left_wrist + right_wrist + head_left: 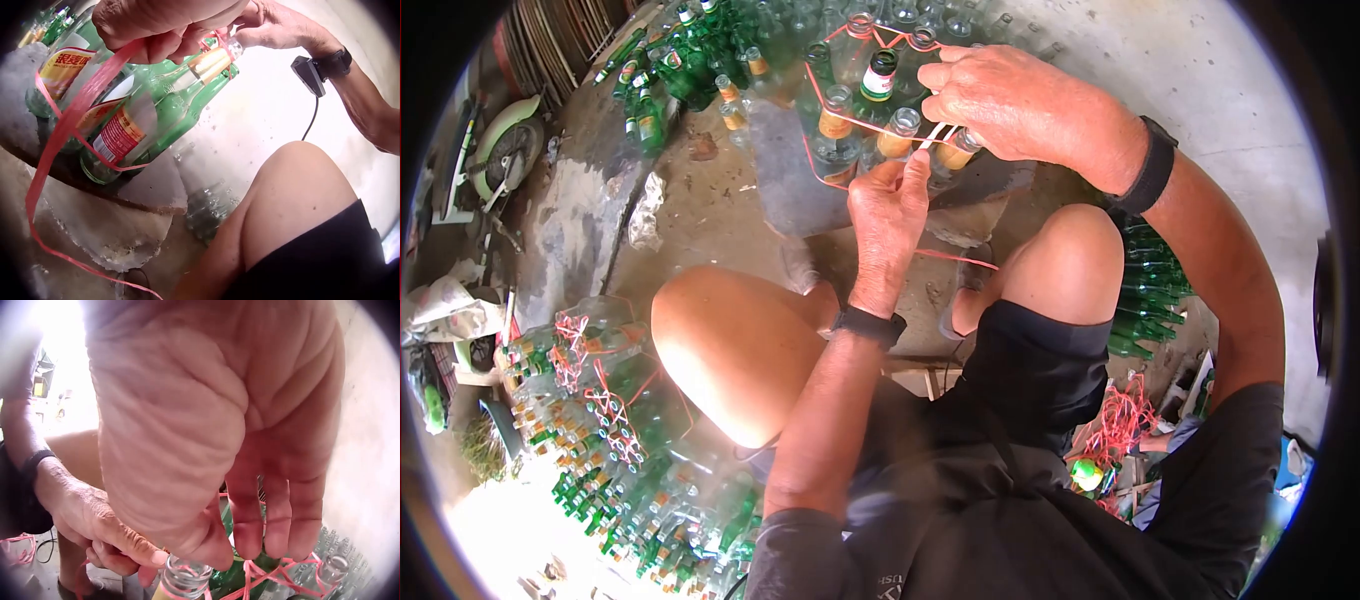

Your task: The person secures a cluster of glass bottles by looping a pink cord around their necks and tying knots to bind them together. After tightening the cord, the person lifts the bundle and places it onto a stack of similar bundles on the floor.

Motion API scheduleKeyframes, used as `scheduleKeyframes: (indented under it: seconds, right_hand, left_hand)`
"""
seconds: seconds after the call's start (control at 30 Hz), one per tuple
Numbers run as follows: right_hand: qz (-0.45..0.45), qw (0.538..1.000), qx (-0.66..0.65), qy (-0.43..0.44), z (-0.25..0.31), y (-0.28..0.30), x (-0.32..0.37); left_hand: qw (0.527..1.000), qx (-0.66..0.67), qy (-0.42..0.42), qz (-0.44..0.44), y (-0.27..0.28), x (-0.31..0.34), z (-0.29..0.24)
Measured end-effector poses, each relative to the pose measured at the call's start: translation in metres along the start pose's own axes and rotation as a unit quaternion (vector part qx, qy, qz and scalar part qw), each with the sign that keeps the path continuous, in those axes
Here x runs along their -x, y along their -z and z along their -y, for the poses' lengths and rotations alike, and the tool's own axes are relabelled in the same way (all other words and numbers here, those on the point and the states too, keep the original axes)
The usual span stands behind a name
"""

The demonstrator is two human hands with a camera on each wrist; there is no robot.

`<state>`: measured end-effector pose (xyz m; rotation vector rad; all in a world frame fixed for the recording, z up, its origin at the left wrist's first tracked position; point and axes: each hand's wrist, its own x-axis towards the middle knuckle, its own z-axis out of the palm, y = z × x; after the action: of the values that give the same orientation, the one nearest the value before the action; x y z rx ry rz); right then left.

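Observation:
A cluster of upright green and clear glass bottles (pixel 837 140) stands before me, with pink plastic twine (pixel 812 150) looped around it and crossing between the necks. My left hand (pixel 888 215) pinches the twine between thumb and fingers, beside a gold-labelled bottle neck (pixel 897 135). In the left wrist view, a long tail of twine (pixel 69 119) hangs down from the left hand. My right hand (pixel 1025 105) reaches over the near right bottles, its bent fingers holding the strands that run taut from the left fingertips. In the right wrist view, its fingertips (pixel 249 547) point down among the necks.
The bundle stands on a grey slab (pixel 790 190) between my knees. More bottles crowd behind it, and green bottles (pixel 1145 290) lie to the right. Many bottles (pixel 620 470) fill the lower left. A red twine heap (pixel 1125 425) lies lower right; a pale wall (pixel 1240 110) borders the right.

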<state>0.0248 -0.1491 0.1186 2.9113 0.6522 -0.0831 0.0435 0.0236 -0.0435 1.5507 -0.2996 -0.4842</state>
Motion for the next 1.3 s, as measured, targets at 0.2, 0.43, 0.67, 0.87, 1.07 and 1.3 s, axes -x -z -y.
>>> scheduleKeyframes:
  seconds: [0.2,0.43,0.67,0.87,1.07,1.3]
  right_hand:
    - [0.014,0.999,-0.04,-0.029,-0.022,0.015,-0.005]
    - [0.007,0.906,-0.409,-0.108,-0.034,-0.005,0.007]
    - [-0.005,0.889,-0.439,-0.134,-0.048,-0.021,0.013]
    - [-0.022,0.946,-0.295,-0.13,-0.053,-0.017,0.013]
    - [-0.077,0.971,-0.218,-0.06,-0.051,-0.02,0.011]
    - [-0.1,0.977,-0.181,-0.057,-0.049,-0.026,0.009]
  left_hand:
    - [1.0,-0.003,0.006,0.027,0.004,0.002,-0.003]
    - [0.998,-0.02,0.049,0.042,0.003,0.004,-0.011]
    - [0.998,-0.015,0.027,0.052,-0.005,0.003,-0.023]
    - [0.999,-0.011,-0.003,0.05,-0.01,0.001,-0.03]
    - [0.999,-0.007,-0.016,0.039,-0.013,0.001,-0.026]
    - [0.999,-0.017,-0.023,0.029,-0.015,0.0,-0.025]
